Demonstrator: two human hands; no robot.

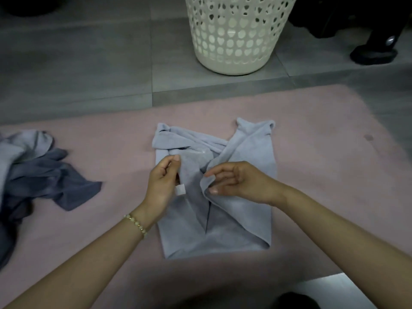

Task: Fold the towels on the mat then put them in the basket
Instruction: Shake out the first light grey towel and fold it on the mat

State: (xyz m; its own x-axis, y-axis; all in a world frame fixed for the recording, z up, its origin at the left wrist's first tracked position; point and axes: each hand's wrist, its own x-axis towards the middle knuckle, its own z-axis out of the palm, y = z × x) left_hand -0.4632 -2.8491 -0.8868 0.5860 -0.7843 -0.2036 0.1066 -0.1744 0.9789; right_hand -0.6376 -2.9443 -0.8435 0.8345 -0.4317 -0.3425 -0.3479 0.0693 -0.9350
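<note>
Pink mat point(312, 130) on grey floor point(78, 74), bearing light-blue towel point(234, 219), crumpled towels point(33, 170).

Grey tiled floor point(89, 63) fills the upper part of the view, pale grout lines crossing it; black wheeled base point(376, 47) at upper right, standing on the tiles, a small silver cap on its leg, upper part cut off by the frame; dark rounded shape point(29, 6) at top left corner, too blurred to identify; pale grey flat slab point(334, 286) at bottom right, lower edge out of view; dark blurred shape point(294, 301) at the bottom edge, just beside the slab.
</note>
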